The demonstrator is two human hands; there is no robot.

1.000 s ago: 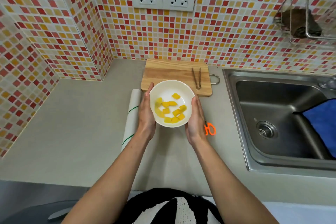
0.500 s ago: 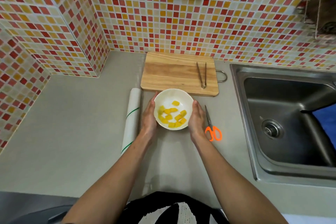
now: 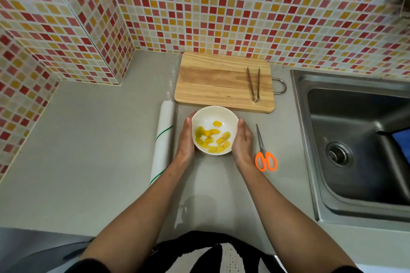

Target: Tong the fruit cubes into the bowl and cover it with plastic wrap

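A white bowl [image 3: 207, 114] with several yellow fruit cubes [image 3: 210, 137] sits on the grey counter just in front of the wooden cutting board [image 3: 213, 82]. My left hand [image 3: 186, 139] cups its left side and my right hand [image 3: 243, 139] cups its right side. A sheet of clear plastic wrap [image 3: 213, 184] lies flat on the counter under and in front of the bowl. The wrap's roll [image 3: 162, 139] lies to the left. Metal tongs [image 3: 254, 84] rest on the board's right part.
Orange-handled scissors [image 3: 265, 155] lie right of my right hand. A steel sink [image 3: 355, 139] fills the right side, with a blue cloth [image 3: 402, 142] at its edge. Tiled walls close the back and left.
The bowl, held between both hands, has come down onto the counter in front of the board. The camera has tilted down, so the scissors now show in full.
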